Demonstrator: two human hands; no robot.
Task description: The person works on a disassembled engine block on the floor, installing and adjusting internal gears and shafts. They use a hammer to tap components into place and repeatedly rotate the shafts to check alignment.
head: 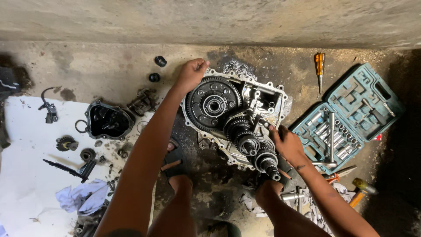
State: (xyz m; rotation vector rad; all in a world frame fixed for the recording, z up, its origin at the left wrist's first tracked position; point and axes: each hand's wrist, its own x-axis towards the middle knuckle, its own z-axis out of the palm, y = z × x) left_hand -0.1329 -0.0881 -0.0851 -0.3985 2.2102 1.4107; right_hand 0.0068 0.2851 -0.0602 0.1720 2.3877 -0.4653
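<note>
At the centre of the frame, on the oily floor point(210, 184), the heavy, greasy gearbox housing point(280, 103) lay, the left hand point(191, 73) closed on its upper rim and the right hand point(286, 142) gripping the gear shaft point(256, 149), the firmest holds.

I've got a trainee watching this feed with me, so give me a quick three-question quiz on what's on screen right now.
1. True or false: the left hand rests on the far rim of the gearbox casing.
2. Multiple choice: where is the right hand? A) in the socket set case B) at the gear shafts, on their right side C) on the orange-handled screwdriver
3. Fill in: the open blue socket set case lies to the ___ of the casing.

Key
1. True; it sits by the large ring gear.
2. B; it is beside the gear shafts, and the screwdriver lies untouched.
3. Right.
</note>
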